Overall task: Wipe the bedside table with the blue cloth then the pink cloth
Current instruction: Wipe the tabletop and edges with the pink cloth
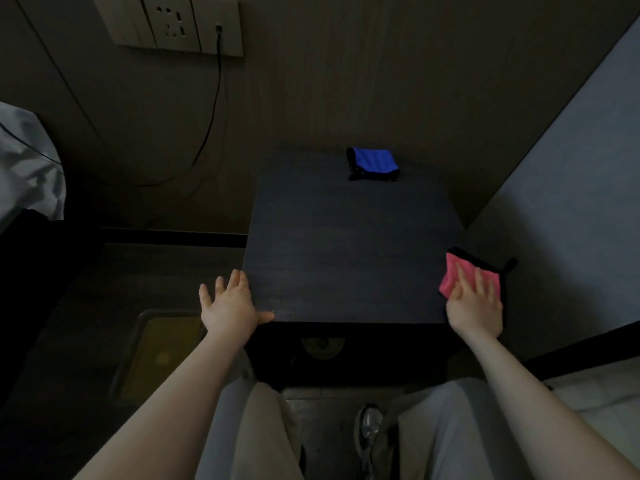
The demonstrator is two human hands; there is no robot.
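The dark bedside table (pixel 346 244) fills the middle of the view. A blue cloth (pixel 373 163) with black trim lies folded near the table's far edge, untouched. At the near right corner lies a pink cloth (pixel 457 273) with a black border, partly over the table's right edge. My right hand (pixel 475 303) presses flat on the pink cloth, fingers spread over it. My left hand (pixel 230 303) rests on the table's near left corner, fingers apart, thumb on the top, holding nothing.
A wood-panelled wall stands behind the table with a socket panel (pixel 173 26) and a black cable (pixel 214 98) hanging down. White bedding (pixel 27 168) is at the left, a pale wall (pixel 571 185) at the right. My legs and a shoe (pixel 369 424) are below.
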